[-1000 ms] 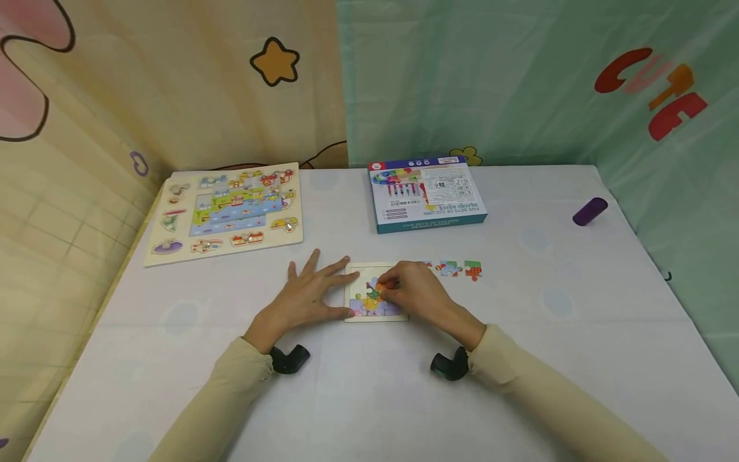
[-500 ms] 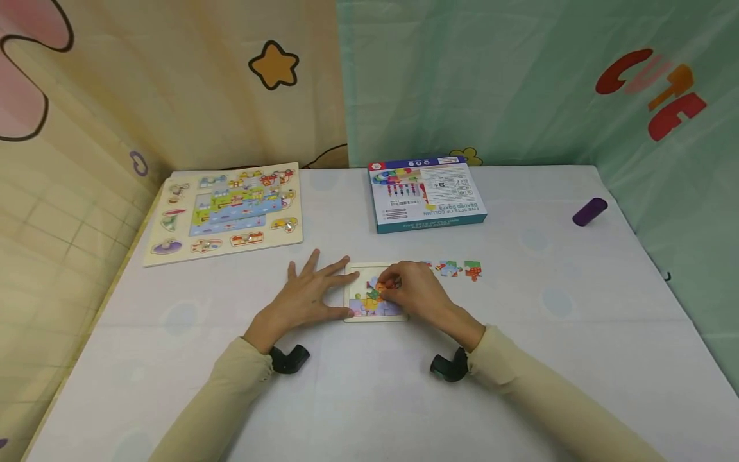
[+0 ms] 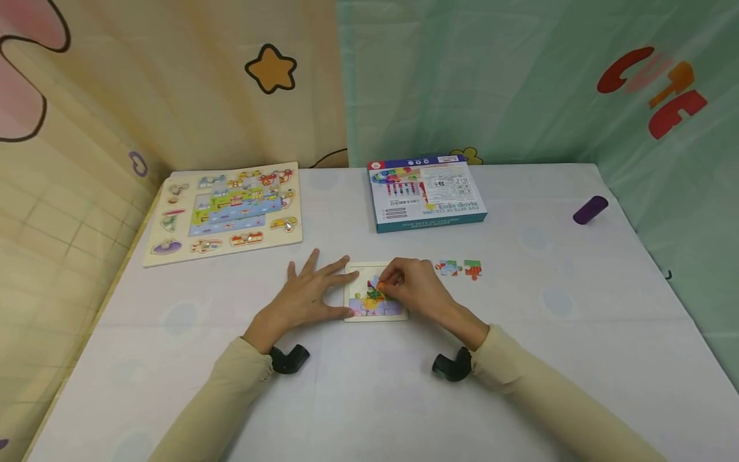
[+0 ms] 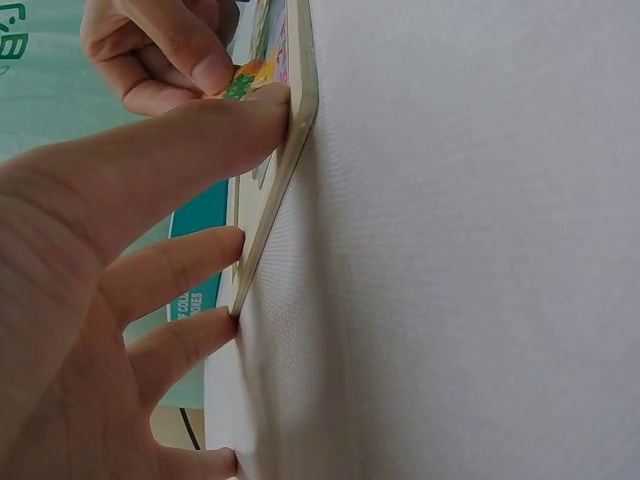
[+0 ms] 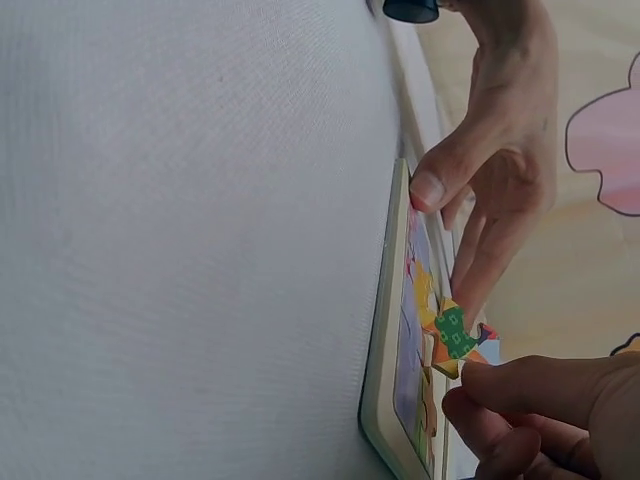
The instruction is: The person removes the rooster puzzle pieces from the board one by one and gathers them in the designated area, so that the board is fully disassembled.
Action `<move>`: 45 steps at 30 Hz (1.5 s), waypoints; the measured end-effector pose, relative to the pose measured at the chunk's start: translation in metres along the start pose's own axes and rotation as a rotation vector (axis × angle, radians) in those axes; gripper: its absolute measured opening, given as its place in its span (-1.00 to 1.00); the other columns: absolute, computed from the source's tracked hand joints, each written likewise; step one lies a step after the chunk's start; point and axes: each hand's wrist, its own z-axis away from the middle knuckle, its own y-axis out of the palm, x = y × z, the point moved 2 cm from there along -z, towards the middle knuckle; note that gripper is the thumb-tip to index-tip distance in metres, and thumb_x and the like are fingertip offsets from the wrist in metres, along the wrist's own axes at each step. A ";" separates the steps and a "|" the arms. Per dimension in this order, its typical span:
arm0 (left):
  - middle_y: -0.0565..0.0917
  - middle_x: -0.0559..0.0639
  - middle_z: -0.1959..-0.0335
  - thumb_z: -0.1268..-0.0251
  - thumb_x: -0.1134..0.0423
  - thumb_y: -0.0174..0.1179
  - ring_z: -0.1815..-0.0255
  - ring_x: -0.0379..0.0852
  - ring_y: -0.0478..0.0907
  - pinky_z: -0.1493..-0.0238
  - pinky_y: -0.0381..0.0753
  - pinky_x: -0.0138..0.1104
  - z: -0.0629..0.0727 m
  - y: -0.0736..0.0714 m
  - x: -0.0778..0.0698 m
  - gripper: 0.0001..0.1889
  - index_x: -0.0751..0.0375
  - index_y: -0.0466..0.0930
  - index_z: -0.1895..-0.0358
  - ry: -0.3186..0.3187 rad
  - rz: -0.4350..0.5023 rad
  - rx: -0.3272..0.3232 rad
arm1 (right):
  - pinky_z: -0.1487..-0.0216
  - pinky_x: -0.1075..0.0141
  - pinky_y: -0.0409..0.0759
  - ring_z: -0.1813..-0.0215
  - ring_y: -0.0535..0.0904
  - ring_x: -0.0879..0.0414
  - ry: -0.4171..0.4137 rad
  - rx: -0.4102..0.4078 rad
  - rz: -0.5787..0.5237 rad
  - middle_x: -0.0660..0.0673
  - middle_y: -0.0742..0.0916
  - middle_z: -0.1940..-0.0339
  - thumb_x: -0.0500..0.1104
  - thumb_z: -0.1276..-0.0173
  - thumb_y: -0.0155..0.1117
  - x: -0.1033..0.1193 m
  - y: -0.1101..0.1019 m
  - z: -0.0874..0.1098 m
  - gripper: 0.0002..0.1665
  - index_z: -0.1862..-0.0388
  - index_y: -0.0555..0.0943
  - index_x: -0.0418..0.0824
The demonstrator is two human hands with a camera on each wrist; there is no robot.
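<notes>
A small wooden jigsaw tray (image 3: pixel 375 319) lies on the white table in front of me, its lower part filled with purple and yellow pieces. My left hand (image 3: pixel 306 292) spreads its fingers at the tray's left side. Its thumb rests on the near corner, and other fingertips touch the rim and table. Between thumb and fingers my right hand (image 3: pixel 418 289) pinches a green and orange jigsaw piece (image 5: pixel 455 330), tilted above the tray. The right hand hides the tray's right part. Loose jigsaw pieces (image 3: pixel 449 268) lie to the right.
A large wooden peg puzzle board (image 3: pixel 173 253) lies at the back left. Behind the tray is a flat bead toy box (image 3: pixel 430 196). A dark purple cylinder (image 3: pixel 591 210) lies at the far right. Curtains hang behind the table.
My right hand has shifted slightly up and the pinched piece has turned a little over the tray. The hand now covers one loose piece's edge. My left hand stays put.
</notes>
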 end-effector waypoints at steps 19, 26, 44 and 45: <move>0.21 -0.09 -0.54 -0.04 -0.18 0.43 -0.55 0.38 -0.22 -0.29 -0.26 0.47 -0.001 0.001 0.000 -0.24 -0.15 0.47 -0.37 -0.005 0.013 0.009 | 0.29 0.31 0.60 0.37 0.66 0.14 0.089 -0.017 -0.178 0.06 0.76 0.42 -0.15 -0.24 0.46 -0.018 -0.014 0.012 -0.90 0.29 0.75 -0.13; 0.22 -0.07 -0.53 0.00 -0.16 0.46 -0.55 0.40 -0.23 -0.27 -0.28 0.49 -0.001 0.000 0.000 -0.23 -0.13 0.48 -0.36 -0.005 0.024 0.005 | 0.31 0.35 0.58 0.36 0.64 0.11 0.126 -0.036 -0.174 0.03 0.76 0.40 -0.15 -0.20 0.50 -0.030 -0.031 0.025 -0.84 0.25 0.75 -0.15; 0.21 -0.07 -0.53 0.00 -0.16 0.46 -0.55 0.39 -0.24 -0.28 -0.30 0.48 0.000 0.000 0.000 -0.23 -0.12 0.48 -0.36 -0.012 0.031 0.011 | 0.25 0.39 0.55 0.20 0.65 0.10 0.224 -0.140 -0.079 -0.02 0.77 0.15 -0.05 -0.24 0.47 -0.079 -0.075 0.063 -0.76 0.18 0.77 -0.14; 0.22 -0.07 -0.53 0.00 -0.16 0.46 -0.55 0.39 -0.24 -0.28 -0.30 0.48 -0.001 0.000 0.000 -0.23 -0.12 0.48 -0.36 -0.012 0.032 0.012 | 0.25 0.39 0.54 0.20 0.65 0.10 0.225 -0.141 -0.079 -0.03 0.76 0.15 -0.05 -0.24 0.47 -0.080 -0.076 0.064 -0.76 0.18 0.77 -0.14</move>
